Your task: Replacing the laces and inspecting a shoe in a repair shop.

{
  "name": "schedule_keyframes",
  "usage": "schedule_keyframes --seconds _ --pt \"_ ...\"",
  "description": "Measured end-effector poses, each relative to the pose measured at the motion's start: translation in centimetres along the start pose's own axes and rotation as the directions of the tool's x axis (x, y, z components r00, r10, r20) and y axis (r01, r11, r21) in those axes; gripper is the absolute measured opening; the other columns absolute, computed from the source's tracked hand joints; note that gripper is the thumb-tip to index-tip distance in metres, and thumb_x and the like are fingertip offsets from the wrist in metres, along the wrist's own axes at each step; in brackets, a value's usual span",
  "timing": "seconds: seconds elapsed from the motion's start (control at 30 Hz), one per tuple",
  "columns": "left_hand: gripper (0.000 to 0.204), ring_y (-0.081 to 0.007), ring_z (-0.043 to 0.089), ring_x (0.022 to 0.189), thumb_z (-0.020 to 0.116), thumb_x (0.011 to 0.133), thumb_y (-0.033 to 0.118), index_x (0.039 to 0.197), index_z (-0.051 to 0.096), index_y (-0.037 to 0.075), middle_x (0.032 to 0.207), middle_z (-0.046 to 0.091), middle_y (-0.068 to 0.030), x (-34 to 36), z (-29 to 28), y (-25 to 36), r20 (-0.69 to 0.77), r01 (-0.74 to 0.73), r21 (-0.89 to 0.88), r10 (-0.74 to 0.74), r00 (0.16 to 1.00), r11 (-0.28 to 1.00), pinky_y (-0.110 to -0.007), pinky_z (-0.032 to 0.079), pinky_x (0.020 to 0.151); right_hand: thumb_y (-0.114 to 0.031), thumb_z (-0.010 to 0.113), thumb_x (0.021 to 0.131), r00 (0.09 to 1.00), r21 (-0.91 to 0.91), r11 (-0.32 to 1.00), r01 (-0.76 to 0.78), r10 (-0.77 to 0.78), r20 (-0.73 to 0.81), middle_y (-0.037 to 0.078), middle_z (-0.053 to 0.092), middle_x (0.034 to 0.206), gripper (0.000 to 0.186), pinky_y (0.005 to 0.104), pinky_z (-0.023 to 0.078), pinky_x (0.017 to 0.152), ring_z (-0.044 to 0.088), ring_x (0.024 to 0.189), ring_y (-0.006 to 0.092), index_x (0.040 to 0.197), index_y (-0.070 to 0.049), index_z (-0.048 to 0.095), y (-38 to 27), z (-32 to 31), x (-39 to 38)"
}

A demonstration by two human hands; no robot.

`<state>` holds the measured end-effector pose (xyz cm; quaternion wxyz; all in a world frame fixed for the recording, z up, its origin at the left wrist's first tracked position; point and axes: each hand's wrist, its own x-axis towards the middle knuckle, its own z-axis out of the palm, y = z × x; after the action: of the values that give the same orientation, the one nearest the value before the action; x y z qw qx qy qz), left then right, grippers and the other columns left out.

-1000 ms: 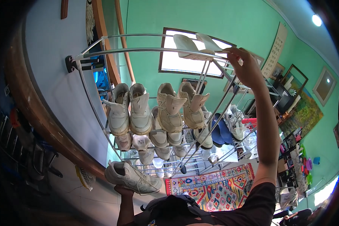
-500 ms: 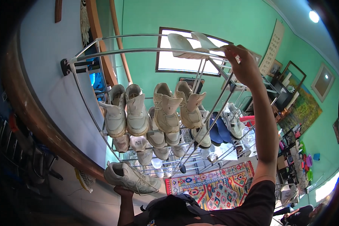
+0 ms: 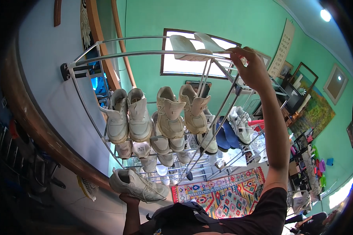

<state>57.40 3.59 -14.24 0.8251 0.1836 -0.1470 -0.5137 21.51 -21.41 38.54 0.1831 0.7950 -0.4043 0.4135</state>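
right hand (image 3: 251, 70) pinched the white insole (image 3: 208, 42) at the rack's (image 3: 145, 53) top-right corner; left hand (image 3: 130, 199) cradled a sneaker (image 3: 137, 185) lengthwise below.

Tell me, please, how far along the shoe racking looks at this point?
Done: pale sneaker pairs fill the metal rack's middle shelf. In hand: the left hand carries a white sneaker; the right hand touches insoles on the top rail. Left: that sneaker remains unshelved.

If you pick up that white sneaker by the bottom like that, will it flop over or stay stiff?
Probably mostly stiff: the white sneaker keeps its shape lying across the left hand. It looks light, since one hand carries it. It might tip, because the toe and heel stick out past the hand. The right hand is up at the rack's top bar.
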Motion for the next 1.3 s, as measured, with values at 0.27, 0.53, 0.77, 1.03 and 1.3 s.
schedule_keyframes --seconds 0.27,0.53,0.77,1.03,1.3 --pt "0.068 -0.0355 0.046 0.138 0.043 0.090 0.035 0.150 0.040 0.004 0.149 0.047 -0.0170 -0.4 -0.2 -0.1 -0.011 0.023 -0.052 -0.023 1.000 0.998 -0.052 0.036 0.116 -0.021 0.065 0.095 0.999 -0.029 0.999 0.037 -0.038 -0.037 0.012 0.069 0.090 0.021 0.0420 0.052 0.079 0.067 0.088 0.0285 0.110 -0.011 0.076 -0.2 0.1 -0.4" --pt "0.068 -0.0355 0.046 0.138 0.043 0.089 0.035 0.150 0.040 0.004 0.149 0.047 -0.0172 -0.3 -0.1 -0.3 0.039 0.035 -0.060 -0.033 0.999 0.998 -0.052 0.036 0.116 -0.020 0.064 0.096 0.994 -0.031 0.997 0.067 -0.069 -0.087 0.012 0.069 0.090 0.019 0.0422 0.052 0.081 0.067 0.092 0.0287 0.109 -0.012 0.075 0.5 0.3 -0.6" --pt "0.070 -0.0358 0.046 0.138 0.045 0.088 0.037 0.150 0.039 0.004 0.150 0.046 -0.0175 0.1 0.3 -1.4 0.221 0.022 0.007 -0.023 0.975 1.000 -0.052 0.037 0.116 -0.017 0.053 0.105 0.917 0.519 0.846 -0.120 0.295 -0.268 0.014 0.077 0.090 0.023 0.0281 0.056 0.073 0.075 0.083 0.0189 0.113 0.000 0.066 5.0 -3.0 2.0" --pt "0.082 -0.0388 0.048 0.135 0.058 0.079 0.039 0.150 0.039 0.004 0.148 0.046 -0.0179 0.2 3.0 -2.6 -0.072 -0.006 0.052 0.009 0.997 0.999 -0.053 0.038 0.115 -0.017 0.053 0.106 0.859 0.529 0.839 -0.127 0.360 -0.364 0.013 0.076 0.100 0.024 0.0273 0.054 0.084 0.074 0.098 0.0192 0.115 0.003 0.064 15.3 -7.7 -2.1" --pt "0.089 -0.0401 0.044 0.138 0.061 0.069 0.036 0.150 0.040 0.005 0.150 0.045 -0.0172 -0.4 1.5 -4.8 0.100 0.055 -0.017 -0.053 0.994 0.998 -0.056 0.034 0.116 -0.015 0.056 0.104 0.914 0.206 0.930 -0.303 0.345 -0.214 0.010 0.075 0.093 0.018 0.0278 0.053 0.084 0.073 0.093 0.0158 0.114 -0.004 0.066 25.3 -7.9 -10.6"
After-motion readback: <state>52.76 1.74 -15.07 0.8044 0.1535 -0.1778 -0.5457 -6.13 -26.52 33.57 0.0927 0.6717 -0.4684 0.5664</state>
